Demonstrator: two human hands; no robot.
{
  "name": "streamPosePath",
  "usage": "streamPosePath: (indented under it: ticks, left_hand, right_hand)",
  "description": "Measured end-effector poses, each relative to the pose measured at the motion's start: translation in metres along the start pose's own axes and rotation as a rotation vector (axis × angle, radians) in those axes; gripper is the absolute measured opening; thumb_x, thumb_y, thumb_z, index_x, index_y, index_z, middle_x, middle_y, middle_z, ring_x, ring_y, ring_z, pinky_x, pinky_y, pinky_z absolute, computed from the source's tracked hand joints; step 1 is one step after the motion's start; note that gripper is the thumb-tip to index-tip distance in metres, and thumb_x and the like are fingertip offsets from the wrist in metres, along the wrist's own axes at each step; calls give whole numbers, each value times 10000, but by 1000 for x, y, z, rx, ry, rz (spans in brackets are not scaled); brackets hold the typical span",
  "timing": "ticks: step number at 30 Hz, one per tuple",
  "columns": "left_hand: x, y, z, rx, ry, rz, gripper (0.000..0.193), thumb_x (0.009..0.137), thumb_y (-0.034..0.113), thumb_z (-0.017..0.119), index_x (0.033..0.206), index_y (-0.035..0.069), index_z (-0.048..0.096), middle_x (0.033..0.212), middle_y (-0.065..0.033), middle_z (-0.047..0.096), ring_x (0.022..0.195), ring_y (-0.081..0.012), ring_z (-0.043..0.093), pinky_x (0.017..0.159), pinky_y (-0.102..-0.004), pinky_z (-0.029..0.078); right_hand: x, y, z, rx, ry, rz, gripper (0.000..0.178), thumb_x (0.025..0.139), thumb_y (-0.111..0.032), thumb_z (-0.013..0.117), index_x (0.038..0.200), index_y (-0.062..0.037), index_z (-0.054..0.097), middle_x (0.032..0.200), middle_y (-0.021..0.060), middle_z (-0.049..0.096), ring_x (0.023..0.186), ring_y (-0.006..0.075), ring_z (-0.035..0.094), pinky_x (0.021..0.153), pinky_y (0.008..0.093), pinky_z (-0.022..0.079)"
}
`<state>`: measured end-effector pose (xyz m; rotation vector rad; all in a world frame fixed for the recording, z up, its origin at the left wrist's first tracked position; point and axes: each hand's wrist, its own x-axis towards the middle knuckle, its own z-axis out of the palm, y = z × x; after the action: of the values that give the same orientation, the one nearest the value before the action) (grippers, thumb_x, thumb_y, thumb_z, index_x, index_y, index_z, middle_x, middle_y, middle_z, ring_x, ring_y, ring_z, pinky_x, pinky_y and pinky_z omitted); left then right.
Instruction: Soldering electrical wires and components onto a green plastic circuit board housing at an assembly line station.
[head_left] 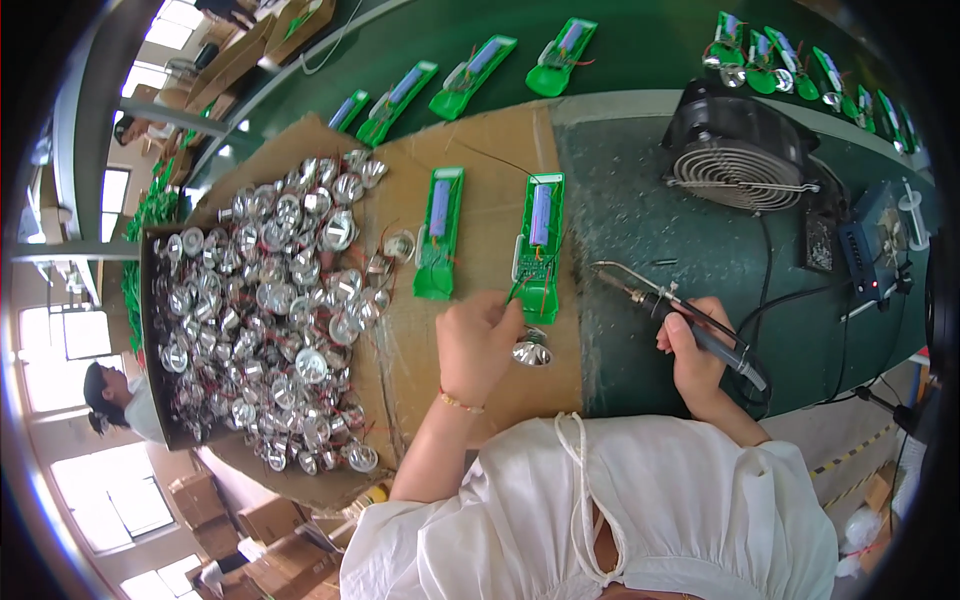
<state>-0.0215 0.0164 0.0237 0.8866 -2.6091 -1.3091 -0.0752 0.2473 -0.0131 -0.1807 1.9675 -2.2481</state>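
Observation:
My left hand [474, 345] is closed in a pinch at the lower end of a green plastic housing [543, 313], on a thin wire at its circuit board [537, 264]. A blue-violet battery cell [541, 215] lies in that housing. Just below it, beside my fingers, sits a silver reflector cup [533, 352]. In my right hand [695, 352] is a soldering iron [737, 361], its tip pointing up and left towards the board, apart from it. A second green housing [433, 284] with a cell lies to the left, near a loose reflector [399, 246].
A large box of silver reflectors [290, 300] covers the left side. Several green housings [470, 80] line the far belt, more at far right. A black fan [740, 150] and a blue soldering station [862, 255] with cables stand right. Cardboard [490, 140] covers the work surface. A person [125, 400] is at left.

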Motion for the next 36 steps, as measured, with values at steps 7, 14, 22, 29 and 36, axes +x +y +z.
streamPosePath:
  ticks: [7, 14, 22, 29, 36]
  left_hand:
    - [159, 92, 53, 231, -55, 370, 282, 778, 320, 637, 853, 49, 657, 743, -144, 649, 685, -284, 637, 621, -377, 492]
    - [274, 105, 75, 223, 562, 525, 241, 775, 290, 642, 910, 90, 658, 889, -115, 635, 755, -296, 621, 688, -403, 493]
    - [219, 66, 38, 600, 20, 479, 231, 770, 259, 549, 708, 79, 680, 693, -178, 630, 656, -340, 628, 628, -433, 511]
    - [17, 1, -22, 450, 70, 384, 182, 787, 249, 618, 718, 83, 649, 615, -124, 605, 549, -310, 597, 509, -394, 474]
    - [29, -97, -127, 829, 765, -3, 464, 756, 436, 653, 1102, 133, 599, 1290, -188, 420, 1220, -371, 366, 944, -572, 282]
  right_hand:
    - [9, -4, 4, 41, 77, 181, 123, 823, -63, 636, 857, 0, 536, 654, 61, 587, 559, 86, 549, 510, 226, 457]
    - [12, 6, -3, -21, 64, 137, 158, 817, -90, 663, 844, -6, 533, 659, 50, 612, 568, 77, 568, 517, 229, 465]
    - [8, 13, -3, 7, 77, 125, 150, 799, -71, 661, 822, -5, 528, 634, 61, 602, 545, 83, 561, 497, 229, 459]
    - [9, 9, 1, 6, 53, 95, 127, 827, -80, 630, 841, -11, 524, 643, 55, 580, 533, 85, 538, 491, 217, 444]
    - [13, 9, 7, 40, 58, 33, 120, 835, -81, 611, 820, -17, 511, 616, 52, 559, 506, 80, 511, 463, 209, 404]
